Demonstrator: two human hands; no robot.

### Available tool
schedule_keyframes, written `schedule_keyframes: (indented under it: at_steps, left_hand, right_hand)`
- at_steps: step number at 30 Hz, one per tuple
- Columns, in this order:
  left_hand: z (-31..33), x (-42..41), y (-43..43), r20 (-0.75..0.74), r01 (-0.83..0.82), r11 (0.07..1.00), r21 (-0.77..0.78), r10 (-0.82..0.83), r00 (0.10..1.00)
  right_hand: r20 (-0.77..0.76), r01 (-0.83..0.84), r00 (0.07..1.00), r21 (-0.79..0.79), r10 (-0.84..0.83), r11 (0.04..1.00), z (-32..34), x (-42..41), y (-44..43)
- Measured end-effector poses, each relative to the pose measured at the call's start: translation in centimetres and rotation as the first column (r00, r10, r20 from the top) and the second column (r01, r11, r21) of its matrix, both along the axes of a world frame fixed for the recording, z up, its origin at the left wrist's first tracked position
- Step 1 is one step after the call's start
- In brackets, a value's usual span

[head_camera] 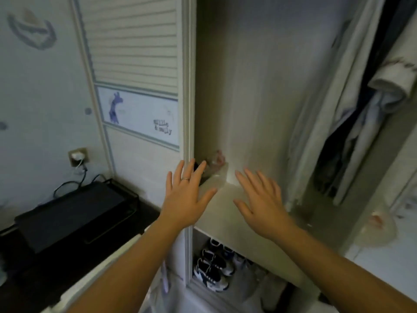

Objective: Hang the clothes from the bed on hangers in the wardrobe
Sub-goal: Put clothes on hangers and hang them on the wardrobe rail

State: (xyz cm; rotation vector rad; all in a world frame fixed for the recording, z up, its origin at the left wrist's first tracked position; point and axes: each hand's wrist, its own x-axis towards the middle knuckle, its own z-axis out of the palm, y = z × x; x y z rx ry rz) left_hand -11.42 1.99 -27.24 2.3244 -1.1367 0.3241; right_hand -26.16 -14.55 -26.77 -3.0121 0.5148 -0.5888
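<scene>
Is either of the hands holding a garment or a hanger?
No, the left hand and right hand are both spread open and empty by the wardrobe shelf.

Both hands reach toward the wardrobe shelf (228, 213) — left hand (186, 197) and right hand (262, 208) spread, holding nothing — hanging clothes (352, 123) right of it, sneakers (212, 265) beneath.

The wardrobe bay (248, 86) at 12 o'clock is open above its shelf (216, 219); hanging clothes (352, 123) crowd 2 o'clock, and the louvred door (135, 64) closes off 11 o'clock.
</scene>
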Motion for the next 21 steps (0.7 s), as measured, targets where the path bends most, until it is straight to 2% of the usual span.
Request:
schedule_keyframes:
  at_steps: [9,13,17,21]
  left_hand:
    - [13.4,7.7,-9.8,0.247,0.250,0.962,-0.108,-0.217,0.944]
    - [19.0,9.4,-13.8,0.353,0.299,0.947,-0.119,-0.241,0.904]
    - [23.8,10.9,-18.0,0.433,0.347,0.929,-0.128,-0.263,0.862]
    - [27.1,11.9,-22.6,0.440,0.373,0.916,-0.148,-0.277,0.854]
  right_hand:
    - [0.186,0.254,0.958,-0.187,-0.220,0.949,13.7,2.2,-6.3]
    - [0.296,0.351,0.918,-0.296,-0.265,0.888,20.4,2.9,-9.4]
    - [0.362,0.430,0.880,-0.331,-0.308,0.840,27.4,3.5,-12.5]
    - [0.409,0.486,0.848,-0.349,-0.337,0.801,33.8,4.3,-16.3]
